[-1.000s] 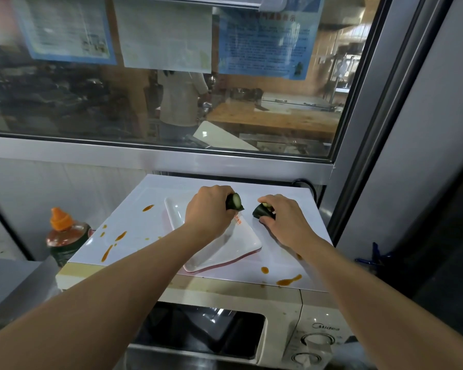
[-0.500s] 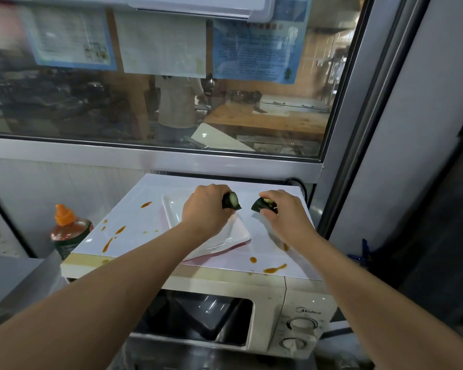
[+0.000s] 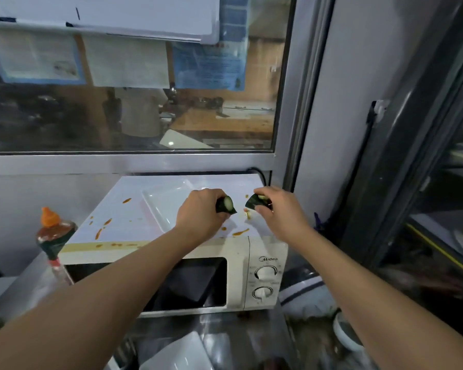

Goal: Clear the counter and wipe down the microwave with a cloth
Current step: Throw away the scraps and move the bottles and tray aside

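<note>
Both hands work over the top of the microwave (image 3: 235, 252), which stands on a steel counter (image 3: 171, 324) under a window (image 3: 134, 102). The left hand (image 3: 199, 214) has its fingers curled round a cucumber piece (image 3: 226, 204), cut face showing; the right hand (image 3: 278, 212) pinches a second piece (image 3: 254, 202) at its fingertips. The two pieces are near each other but apart. A white plate (image 3: 161, 201) lies on the microwave top, its right part hidden behind the left hand and forearm. Orange sauce smears (image 3: 102, 228) spot the top at left, with more drops (image 3: 239, 231) near the front edge between the hands. A sauce bottle (image 3: 52, 233) with an orange cap stands just beside the microwave's left side. Something white (image 3: 182, 353) lies on the counter at the bottom, cut off by the frame and blurred. Whether either piece touches the microwave top cannot be told. Things at lower right are too smeared to make out.
</note>
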